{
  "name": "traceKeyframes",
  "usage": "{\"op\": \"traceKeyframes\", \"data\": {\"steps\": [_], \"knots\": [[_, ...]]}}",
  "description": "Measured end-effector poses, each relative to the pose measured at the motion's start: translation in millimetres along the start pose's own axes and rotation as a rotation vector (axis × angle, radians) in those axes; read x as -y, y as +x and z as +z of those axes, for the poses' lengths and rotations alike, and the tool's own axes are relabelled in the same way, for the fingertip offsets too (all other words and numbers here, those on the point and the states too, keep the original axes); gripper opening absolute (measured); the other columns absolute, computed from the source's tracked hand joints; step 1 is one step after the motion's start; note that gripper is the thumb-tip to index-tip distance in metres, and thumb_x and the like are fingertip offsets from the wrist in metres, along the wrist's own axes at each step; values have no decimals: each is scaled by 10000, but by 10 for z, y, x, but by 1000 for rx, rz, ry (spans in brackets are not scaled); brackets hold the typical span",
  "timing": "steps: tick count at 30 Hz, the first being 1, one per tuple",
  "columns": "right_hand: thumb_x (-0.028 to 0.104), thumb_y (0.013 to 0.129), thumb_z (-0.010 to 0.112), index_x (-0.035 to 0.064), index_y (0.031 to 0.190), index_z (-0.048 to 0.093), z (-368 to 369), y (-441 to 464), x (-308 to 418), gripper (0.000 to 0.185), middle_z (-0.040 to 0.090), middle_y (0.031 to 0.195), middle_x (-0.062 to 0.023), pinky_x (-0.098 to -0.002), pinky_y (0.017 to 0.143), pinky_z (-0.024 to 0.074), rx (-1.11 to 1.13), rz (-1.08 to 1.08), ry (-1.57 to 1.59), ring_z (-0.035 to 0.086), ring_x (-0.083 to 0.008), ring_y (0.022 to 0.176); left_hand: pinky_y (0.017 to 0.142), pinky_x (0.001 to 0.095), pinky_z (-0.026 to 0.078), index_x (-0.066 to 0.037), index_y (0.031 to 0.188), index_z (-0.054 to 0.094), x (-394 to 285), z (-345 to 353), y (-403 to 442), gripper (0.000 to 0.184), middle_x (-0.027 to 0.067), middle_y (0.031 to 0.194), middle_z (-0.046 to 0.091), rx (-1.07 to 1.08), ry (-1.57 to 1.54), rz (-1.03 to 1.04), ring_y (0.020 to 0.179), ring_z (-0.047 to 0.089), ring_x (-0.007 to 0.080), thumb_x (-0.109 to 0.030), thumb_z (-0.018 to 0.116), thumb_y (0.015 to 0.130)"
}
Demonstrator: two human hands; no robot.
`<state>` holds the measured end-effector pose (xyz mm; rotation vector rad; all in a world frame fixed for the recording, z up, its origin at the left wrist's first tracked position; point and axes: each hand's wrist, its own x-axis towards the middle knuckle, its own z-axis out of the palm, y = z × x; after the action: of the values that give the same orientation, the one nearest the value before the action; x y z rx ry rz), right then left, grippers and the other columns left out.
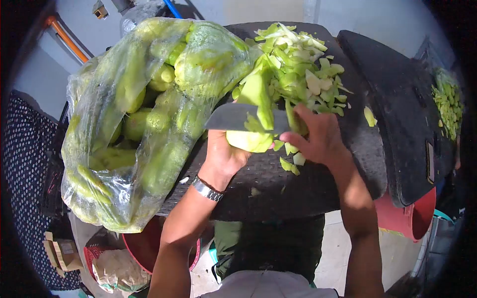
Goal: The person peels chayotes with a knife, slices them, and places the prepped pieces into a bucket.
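Observation:
My left hand (222,153), with a metal watch on its wrist, is closed around a pale green chayote-like vegetable (249,142) whose visible side is peeled smooth. My right hand (320,133) grips a knife (229,117) with a broad blade pointing left. The blade lies across the top of the vegetable, and a wide strip of green peel (263,94) rises beside it. Fingers and blade hide part of the vegetable. Just beyond my hands, a heap of green and whitish peelings (293,67) is spread on the dark textured tabletop (248,196).
A large clear plastic bag (117,184) of green vegetables fills the table's left side. At right stands another black surface (392,109), with a bag of green pieces (447,104) beyond it. Below are a red bucket (415,216) and a red tub (141,246).

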<state>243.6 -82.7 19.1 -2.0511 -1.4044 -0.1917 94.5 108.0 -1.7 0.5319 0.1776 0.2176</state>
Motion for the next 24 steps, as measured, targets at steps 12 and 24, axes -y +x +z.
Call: {"op": "traceKeyframes", "data": {"steps": [12,24], "knots": [[562,1011,604,-3,902,641,-16,121,-125,576,638,718,-208,-453,666,483,73,326,275,628,-331,665,779,541,649,-12,1445,518,38,106,66,715,242,1280,651,105,107,-42,1058,693,449,-468,630,907],[651,1006,543,-39,990,729,-153,129,-81,715,700,865,-265,-457,799,521,199,442,344,688,-383,820,778,535,631,-39,1468,518,55,0,86,719,226,1311,639,85,49,-106,1107,663,447,-514,601,935]]}}
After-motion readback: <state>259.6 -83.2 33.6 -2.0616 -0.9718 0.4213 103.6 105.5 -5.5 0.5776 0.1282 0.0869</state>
